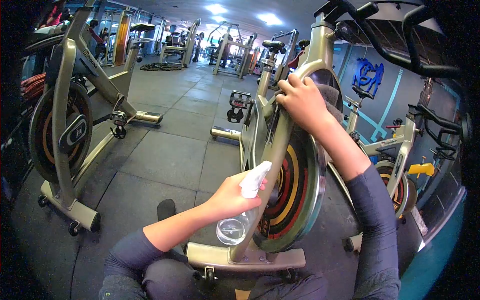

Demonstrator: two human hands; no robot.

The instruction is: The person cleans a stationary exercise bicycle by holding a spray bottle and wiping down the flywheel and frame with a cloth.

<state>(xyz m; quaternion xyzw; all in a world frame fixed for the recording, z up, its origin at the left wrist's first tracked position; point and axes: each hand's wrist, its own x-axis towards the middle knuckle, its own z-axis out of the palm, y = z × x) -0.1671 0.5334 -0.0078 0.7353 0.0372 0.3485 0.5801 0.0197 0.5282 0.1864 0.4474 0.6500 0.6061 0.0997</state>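
My left hand (pixel 231 198) is closed around the neck of a clear spray bottle (pixel 234 230) with a white trigger head. A little liquid shows in the bottom of the bottle, which is held close to the front fork of a spin bike (pixel 281 137). Higher up, my right hand (pixel 304 102) curls over the bike's gold-grey frame. A grey cloth (pixel 331 97) sticks out from under that palm, partly hidden by the hand. Below the right forearm is the flywheel (pixel 300 195), with red and yellow rings.
Another spin bike (pixel 65 110) stands to the left, and a third (pixel 395 150) to the right near the wall. Handlebars (pixel 395 55) overhang at upper right. The bike's front foot (pixel 280 260) lies before my legs. Weight machines (pixel 232 52) stand far back.
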